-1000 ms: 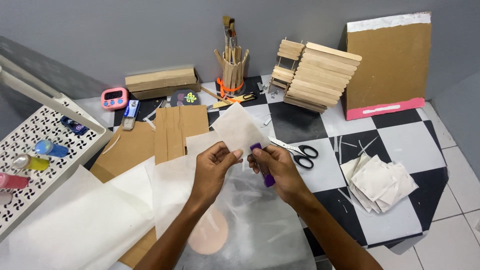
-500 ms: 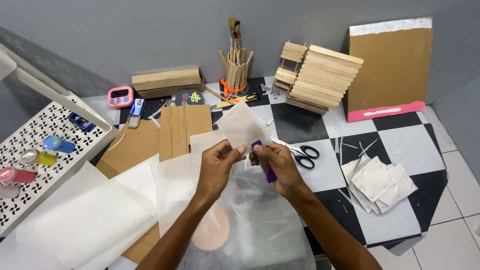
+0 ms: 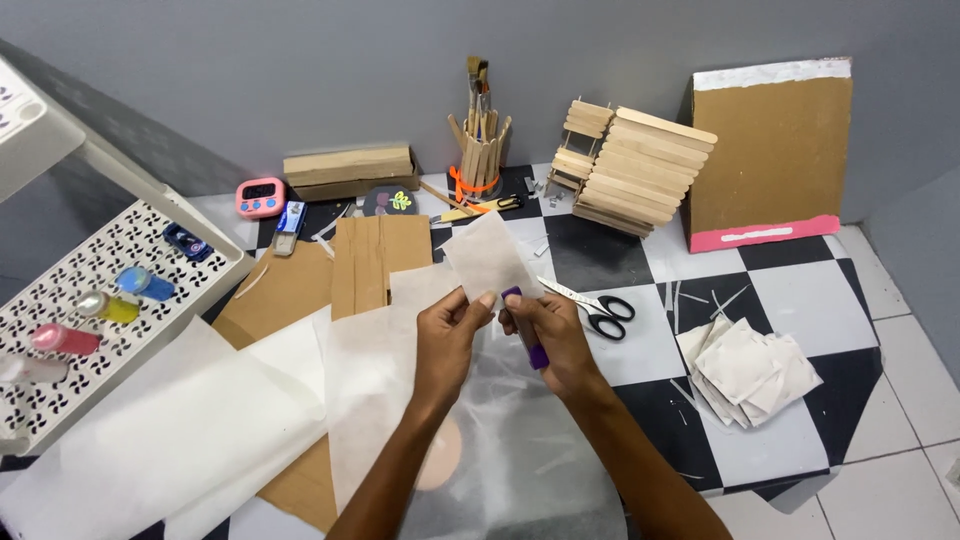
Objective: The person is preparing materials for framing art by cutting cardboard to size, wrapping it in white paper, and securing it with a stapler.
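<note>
My left hand (image 3: 450,335) pinches the lower edge of a small square of white translucent paper (image 3: 487,257), which stands up and away from me. Against that same edge my right hand (image 3: 555,335) grips a purple glue stick (image 3: 532,340), tip at the paper. Both hands hover over a large sheet of translucent paper (image 3: 510,460) lying on the checkered mat.
Black-handled scissors (image 3: 597,308) lie just right of my right hand. A pile of cut paper squares (image 3: 748,368) sits further right. Cardboard pieces (image 3: 375,260) lie behind my hands, a craft-stick model (image 3: 632,168) and brush holder (image 3: 480,150) at the back, a white perforated tray (image 3: 110,300) with small bottles on the left.
My hands have stayed close together on the paper square; the right hand has shifted the glue stick slightly along its edge. The view has moved a little.
</note>
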